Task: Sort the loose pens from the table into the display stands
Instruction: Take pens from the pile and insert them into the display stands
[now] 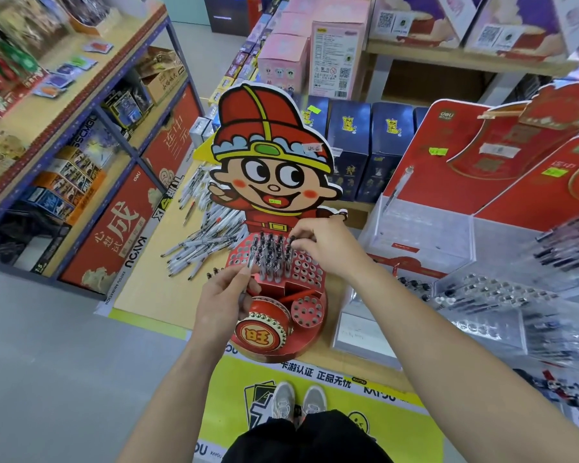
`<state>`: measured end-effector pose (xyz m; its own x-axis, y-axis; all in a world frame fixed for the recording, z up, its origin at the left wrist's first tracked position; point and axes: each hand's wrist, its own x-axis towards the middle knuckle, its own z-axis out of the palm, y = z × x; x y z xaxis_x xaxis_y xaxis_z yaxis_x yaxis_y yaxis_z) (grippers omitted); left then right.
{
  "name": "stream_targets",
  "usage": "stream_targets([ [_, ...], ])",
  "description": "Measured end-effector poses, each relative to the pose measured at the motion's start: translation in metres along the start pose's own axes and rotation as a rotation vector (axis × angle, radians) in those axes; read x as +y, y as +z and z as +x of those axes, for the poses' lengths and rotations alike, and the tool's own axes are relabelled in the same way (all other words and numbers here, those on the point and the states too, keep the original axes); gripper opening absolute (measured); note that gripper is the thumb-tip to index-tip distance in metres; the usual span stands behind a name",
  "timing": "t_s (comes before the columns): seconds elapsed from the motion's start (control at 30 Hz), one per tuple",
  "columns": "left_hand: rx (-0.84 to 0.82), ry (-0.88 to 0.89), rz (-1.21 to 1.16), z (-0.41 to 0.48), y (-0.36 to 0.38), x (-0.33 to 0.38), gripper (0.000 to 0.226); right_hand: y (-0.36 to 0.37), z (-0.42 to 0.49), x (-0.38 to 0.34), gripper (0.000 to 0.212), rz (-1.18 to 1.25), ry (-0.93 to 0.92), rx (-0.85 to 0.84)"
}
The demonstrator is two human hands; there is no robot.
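shelves [81,105] ring our bench [154,289]. left hand [221,302] pinches a pen [252,259], right hand [325,248] pinches a second pen [292,243] in the red stand [310,262]; many holes empty, big pile [201,242] waits.

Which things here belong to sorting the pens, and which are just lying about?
Job: loose pens, cartoon stand, red-backed stand, left hand holding a pen, right hand pinching a slotted pen.
Lying about: blue boxes, pink boxes, shelf goods.
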<state>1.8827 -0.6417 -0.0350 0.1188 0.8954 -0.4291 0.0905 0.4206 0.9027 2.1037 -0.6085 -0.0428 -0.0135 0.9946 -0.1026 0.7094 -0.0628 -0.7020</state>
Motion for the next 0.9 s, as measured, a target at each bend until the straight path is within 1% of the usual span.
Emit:
stream_targets([
  [0.4, 0.027, 0.008, -0.011, -0.0028, 0.0003, -0.0029, 0.026, -0.0073, 0.0102, -0.0039, 0.011, -0.127, -0.041, -0.087],
  [0.73, 0.033, 0.002, 0.005, -0.0017, -0.0003, -0.0028, 0.026, -0.0034, 0.008, -0.004, 0.011, -0.124, 0.001, -0.078],
  [0.9, 0.005, 0.067, 0.063, -0.0036, -0.0011, 0.0003, 0.027, -0.0039, 0.0011, -0.0058, 0.012, -0.097, 0.02, -0.065],
])
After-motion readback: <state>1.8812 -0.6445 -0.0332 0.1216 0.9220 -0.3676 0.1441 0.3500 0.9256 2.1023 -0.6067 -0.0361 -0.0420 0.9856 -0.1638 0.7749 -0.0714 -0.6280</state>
